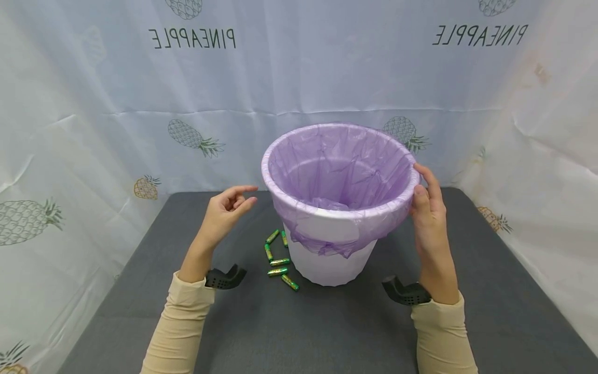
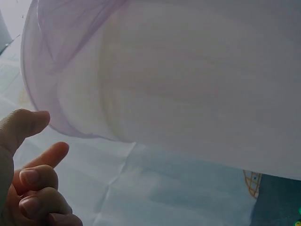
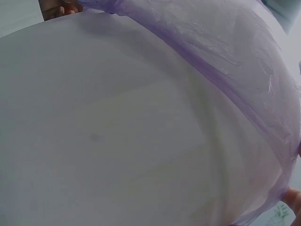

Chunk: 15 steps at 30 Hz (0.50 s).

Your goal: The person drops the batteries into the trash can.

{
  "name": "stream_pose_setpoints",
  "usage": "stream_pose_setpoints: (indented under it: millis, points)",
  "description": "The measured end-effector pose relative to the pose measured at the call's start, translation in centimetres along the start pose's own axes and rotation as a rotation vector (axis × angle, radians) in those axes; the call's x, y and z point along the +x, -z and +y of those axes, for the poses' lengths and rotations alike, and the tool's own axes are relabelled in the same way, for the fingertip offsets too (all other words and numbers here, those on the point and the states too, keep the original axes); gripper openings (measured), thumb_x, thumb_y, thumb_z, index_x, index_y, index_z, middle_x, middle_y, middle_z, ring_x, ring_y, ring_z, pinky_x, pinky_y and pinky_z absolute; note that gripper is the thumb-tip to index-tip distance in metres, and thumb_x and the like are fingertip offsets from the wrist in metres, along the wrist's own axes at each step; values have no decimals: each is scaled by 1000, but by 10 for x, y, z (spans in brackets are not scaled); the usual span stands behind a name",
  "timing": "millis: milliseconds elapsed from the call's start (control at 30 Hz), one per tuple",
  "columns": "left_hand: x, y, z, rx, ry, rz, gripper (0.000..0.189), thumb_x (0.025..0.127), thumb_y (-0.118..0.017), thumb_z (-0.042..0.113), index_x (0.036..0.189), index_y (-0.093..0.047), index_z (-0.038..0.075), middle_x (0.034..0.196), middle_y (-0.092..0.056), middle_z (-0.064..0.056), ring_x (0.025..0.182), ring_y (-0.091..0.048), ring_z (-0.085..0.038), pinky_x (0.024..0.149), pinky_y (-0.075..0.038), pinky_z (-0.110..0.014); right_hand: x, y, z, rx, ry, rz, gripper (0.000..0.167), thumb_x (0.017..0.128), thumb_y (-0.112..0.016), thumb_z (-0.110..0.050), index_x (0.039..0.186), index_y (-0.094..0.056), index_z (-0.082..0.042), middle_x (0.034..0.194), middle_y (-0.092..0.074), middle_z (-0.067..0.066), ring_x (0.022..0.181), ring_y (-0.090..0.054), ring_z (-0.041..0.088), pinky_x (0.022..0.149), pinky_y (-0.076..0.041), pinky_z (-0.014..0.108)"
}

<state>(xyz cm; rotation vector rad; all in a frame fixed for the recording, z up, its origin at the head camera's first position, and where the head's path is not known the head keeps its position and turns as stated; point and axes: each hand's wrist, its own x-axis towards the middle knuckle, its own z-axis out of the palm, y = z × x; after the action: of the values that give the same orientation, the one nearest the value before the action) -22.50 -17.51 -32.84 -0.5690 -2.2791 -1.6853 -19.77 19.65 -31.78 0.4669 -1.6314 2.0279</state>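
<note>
While a person's left hand (image 1: 226, 210) hovers with nothing in its grasp, just left of a white waste bin (image 1: 334, 270), its index finger and thumb point right toward the rim, tips apart, the other fingers curled. Six green cylinders, apparently batteries (image 1: 280, 262), lie on their sides on the dark gray tabletop (image 1: 317, 332), scattered beside the left of the bin's base, their long axes pointing different ways. At center, the bin stands upright, long axis vertical, a purple plastic liner (image 1: 345, 179) folded over its rim. The right hand (image 1: 430, 218) is the nearer to it: raised at the right edge, wrist below fingers, thumb and index finger apart and touching the lined rim, the other fingers largely hidden.
</note>
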Motion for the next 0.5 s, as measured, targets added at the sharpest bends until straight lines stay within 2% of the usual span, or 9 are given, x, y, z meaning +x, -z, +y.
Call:
stream_pose_setpoints:
  millis: [200, 367, 500]
  points:
    - [-3, 1, -15, 44, 18, -15, 25, 93, -62, 9, 116, -64, -2, 65, -32, 9, 52, -21, -2, 50, -24, -24, 1, 0, 0, 10, 1, 2, 39, 100, -50, -25, 139, -47, -17, 82, -60, -8, 78, -55, 3, 69, -47, 16]
    - [-7, 1, -29, 58, 59, -40, 26, 94, -62, 12, 116, -64, -1, 65, -32, 6, 52, -22, -3, 51, -25, -24, 0, -1, -1, -4, 0, 0, 40, 101, -49, -24, 140, -46, -17, 90, -61, -7, 82, -57, 3, 72, -48, 16]
    - [-10, 0, -38, 76, 88, -53, 26, 93, -63, 13, 115, -65, -1, 65, -32, 5, 52, -22, -3, 52, -26, -23, 0, -2, -2, -9, -4, 2, 39, 101, -48, -24, 140, -46, -17, 89, -60, -7, 82, -56, 3, 72, -48, 16]
